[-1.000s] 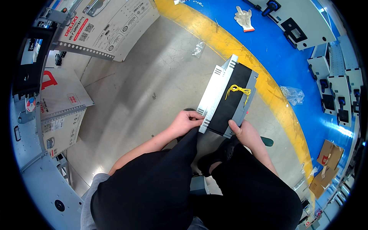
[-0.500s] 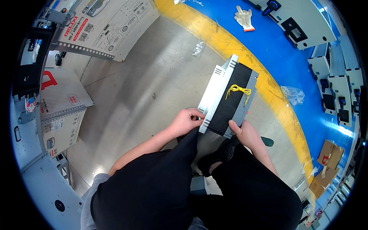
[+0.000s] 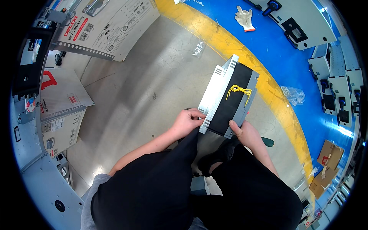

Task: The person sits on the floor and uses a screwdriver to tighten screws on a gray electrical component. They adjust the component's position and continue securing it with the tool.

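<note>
A boxy electrical unit (image 3: 225,109) stands tilted above my lap, with a black side and a grey face. A slotted silver metal bracket (image 3: 214,92) runs along its left side. A tied bundle of yellow wire (image 3: 238,90) lies on the black side. My left hand (image 3: 188,122) is closed at the bracket's lower end, thumb and fingers pinched against its edge; the fingertips are partly hidden. My right hand (image 3: 247,134) grips the unit's lower right corner, thumb on the grey face and the other fingers hidden behind it.
Printed cartons and perforated metal panels (image 3: 86,50) stand at the left. A white glove (image 3: 244,18) and a clear plastic bag (image 3: 293,95) lie on the blue floor. Grey cabinets (image 3: 299,28) line the right, with open cardboard boxes (image 3: 326,168) nearer. A dark green rounded end (image 3: 267,142) shows by my right wrist.
</note>
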The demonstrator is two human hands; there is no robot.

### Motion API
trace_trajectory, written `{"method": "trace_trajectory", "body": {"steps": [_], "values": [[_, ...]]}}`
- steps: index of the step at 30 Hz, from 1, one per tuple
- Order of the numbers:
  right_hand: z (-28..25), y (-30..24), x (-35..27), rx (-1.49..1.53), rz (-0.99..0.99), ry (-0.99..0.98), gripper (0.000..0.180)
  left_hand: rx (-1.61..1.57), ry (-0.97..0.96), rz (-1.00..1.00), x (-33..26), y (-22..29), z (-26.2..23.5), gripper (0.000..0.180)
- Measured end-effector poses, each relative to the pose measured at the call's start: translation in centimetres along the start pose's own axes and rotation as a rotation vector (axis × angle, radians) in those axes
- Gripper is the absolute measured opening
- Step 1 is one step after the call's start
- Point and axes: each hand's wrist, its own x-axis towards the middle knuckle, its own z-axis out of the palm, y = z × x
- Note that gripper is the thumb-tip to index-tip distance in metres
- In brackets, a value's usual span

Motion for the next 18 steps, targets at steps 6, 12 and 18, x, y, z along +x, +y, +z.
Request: {"method": "trace_trajectory", "body": {"steps": [6, 12, 18], "values": [[0.1, 0.3, 0.1, 0.008, 0.007, -0.007, 0.093, -0.124, 0.033, -0.121, -0.7, 1.0, 0.4, 0.020], [0.1, 0.0, 0.1, 0.008, -0.006, -0.003, 0.091, -0.219, 0.056, -0.172, -0.9, 0.6, 0.5, 0.020], [0.1, 0.3, 0.1, -0.007, 0.003, -0.002, 0.090, -0.256, 0.072, -0.170, -0.9, 0.6, 0.8, 0.020]]}}
